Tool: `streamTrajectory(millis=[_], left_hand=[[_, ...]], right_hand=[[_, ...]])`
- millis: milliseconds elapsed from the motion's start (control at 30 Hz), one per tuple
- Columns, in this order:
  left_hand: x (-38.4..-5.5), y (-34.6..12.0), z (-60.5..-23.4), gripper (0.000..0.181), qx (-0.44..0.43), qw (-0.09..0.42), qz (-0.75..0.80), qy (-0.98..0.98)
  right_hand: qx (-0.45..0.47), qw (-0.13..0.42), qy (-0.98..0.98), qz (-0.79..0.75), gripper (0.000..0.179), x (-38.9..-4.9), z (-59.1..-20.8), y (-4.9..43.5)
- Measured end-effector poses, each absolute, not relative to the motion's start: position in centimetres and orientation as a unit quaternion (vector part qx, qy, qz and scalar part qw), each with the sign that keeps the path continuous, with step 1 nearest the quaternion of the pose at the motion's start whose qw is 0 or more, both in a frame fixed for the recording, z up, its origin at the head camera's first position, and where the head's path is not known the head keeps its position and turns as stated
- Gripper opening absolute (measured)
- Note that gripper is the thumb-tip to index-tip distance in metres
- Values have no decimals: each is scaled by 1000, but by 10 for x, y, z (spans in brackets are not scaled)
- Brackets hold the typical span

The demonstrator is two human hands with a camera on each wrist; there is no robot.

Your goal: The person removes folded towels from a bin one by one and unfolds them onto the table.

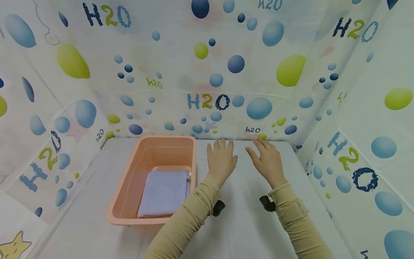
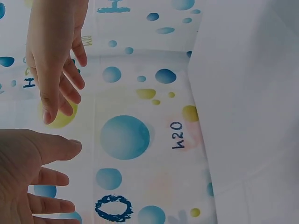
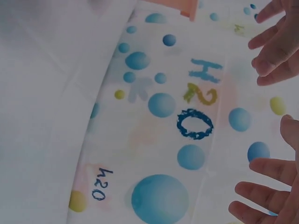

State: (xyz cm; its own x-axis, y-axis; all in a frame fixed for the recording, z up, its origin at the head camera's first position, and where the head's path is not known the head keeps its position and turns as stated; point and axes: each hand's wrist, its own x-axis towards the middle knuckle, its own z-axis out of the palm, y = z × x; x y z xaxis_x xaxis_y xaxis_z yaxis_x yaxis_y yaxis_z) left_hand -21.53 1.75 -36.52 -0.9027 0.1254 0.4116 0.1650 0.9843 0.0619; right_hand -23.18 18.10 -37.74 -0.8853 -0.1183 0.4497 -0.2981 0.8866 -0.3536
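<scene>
My left hand (image 1: 221,158) is held above the white table with its fingers spread, just right of a peach plastic basin (image 1: 150,142). To its right is my right hand (image 1: 267,162), also with fingers extended and thumb apart, over the same table. Neither hand holds anything, and a gap separates them. Inside the basin a folded lavender cloth (image 1: 163,194) lies flat on the bottom, its lower right part close to my left sleeve. Both wrist views show the two hands with loose, extended fingers and nothing between them.
The white table (image 1: 245,230) meets patterned sheets on three sides. A back sheet (image 1: 174,64) with bubbles and lettering hangs behind its far edge. Black wrist devices (image 1: 267,203) stick out below the cuffs. The basin's corner (image 3: 175,5) shows in the right wrist view.
</scene>
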Motion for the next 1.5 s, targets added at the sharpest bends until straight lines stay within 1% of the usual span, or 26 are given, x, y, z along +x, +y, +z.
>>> streamTrajectory(millis=[167,367,500,600,767,867,1000,1300,1400,1500], left_hand=[[-214,11,-357,45,-74,216,-51,-972],[-214,2,-352,43,-73,241,-39,-967],[-214,-6,-350,44,-71,259,-40,-963],[-213,-15,-350,47,-68,260,-42,-962],[-217,-30,-347,56,-62,237,-58,-968],[-218,-41,-343,59,-53,228,-57,-971],[-219,-57,-340,60,-41,220,-55,-973],[-222,-90,-336,65,-16,217,-71,-974],[-224,-101,-334,63,-4,216,-78,-973],[-223,-114,-333,65,7,211,-82,-974]], right_hand=[[119,241,-937,222,52,-231,-372,174],[141,285,-915,251,44,-232,-367,161],[149,295,-907,260,43,-233,-364,151],[153,292,-907,261,44,-234,-361,142],[152,274,-910,273,45,-235,-352,125],[156,259,-912,277,50,-235,-346,114],[168,253,-910,282,53,-235,-340,99],[186,243,-903,303,51,-237,-332,63],[192,237,-897,321,57,-238,-332,52],[196,235,-890,337,70,-238,-333,41]])
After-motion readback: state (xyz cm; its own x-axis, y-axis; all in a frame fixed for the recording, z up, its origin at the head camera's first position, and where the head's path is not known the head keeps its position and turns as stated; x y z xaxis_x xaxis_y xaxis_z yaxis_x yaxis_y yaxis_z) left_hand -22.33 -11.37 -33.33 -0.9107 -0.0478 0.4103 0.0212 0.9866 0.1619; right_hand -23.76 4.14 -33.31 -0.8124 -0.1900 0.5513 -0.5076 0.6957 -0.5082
